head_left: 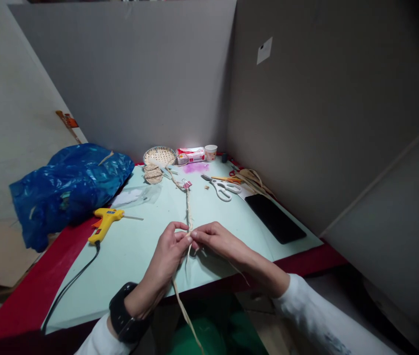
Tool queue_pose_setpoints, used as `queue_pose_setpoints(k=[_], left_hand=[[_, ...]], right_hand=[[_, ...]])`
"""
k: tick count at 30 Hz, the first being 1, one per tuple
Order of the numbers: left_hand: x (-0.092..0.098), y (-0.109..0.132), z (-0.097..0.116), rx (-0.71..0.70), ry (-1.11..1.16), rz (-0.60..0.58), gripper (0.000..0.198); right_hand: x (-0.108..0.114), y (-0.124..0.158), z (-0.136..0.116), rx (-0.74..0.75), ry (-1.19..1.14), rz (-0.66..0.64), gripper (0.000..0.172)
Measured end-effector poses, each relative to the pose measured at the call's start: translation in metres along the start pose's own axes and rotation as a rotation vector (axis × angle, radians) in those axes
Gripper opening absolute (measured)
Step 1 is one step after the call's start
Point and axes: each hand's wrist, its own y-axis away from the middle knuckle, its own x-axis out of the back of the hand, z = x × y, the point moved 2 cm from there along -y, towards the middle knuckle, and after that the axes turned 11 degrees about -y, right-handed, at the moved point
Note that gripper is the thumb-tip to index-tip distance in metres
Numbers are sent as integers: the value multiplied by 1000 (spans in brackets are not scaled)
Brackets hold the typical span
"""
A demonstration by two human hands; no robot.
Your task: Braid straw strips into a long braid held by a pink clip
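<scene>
A pale straw-coloured braid (189, 207) runs from a pink binder clip (187, 184) toward me over the light green sheet. My left hand (172, 246) pinches strands at the braid's near end, thumb and fingertips together. Right beside it, my right hand (215, 239) is also closed on the strands, and the fingertips of both hands meet. Loose strands (185, 315) hang below my hands past the table's front edge. Beyond the clip the braid continues to a coiled braided piece (153, 173).
At left are a yellow glue gun (105, 224) with its cord and a blue plastic bag (80, 182). White-handled scissors (222, 188) and a black phone-like slab (276, 218) lie at right. Behind stand a woven basket (159, 156), a pink-white packet (191, 155) and a paper cup (211, 153). Grey panels enclose the back and right.
</scene>
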Motion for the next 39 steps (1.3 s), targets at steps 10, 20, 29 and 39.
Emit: queue_pose_setpoints(k=[10,20,29,39], left_hand=[[-1,6,7,-236,-698,125,7],[12,18,23,-154,-1173,145,26],[-25,31,7,-276,-1180,242,29],[-31,35,8,-335,-1184,146,25]], right_hand=[[-10,-1,9,43,-49,203,34],[-14,2,9,36,-44,327,30],[-10,-2,8,-50,-440,238,25],[-5,0,4,-87,-524,179,21]])
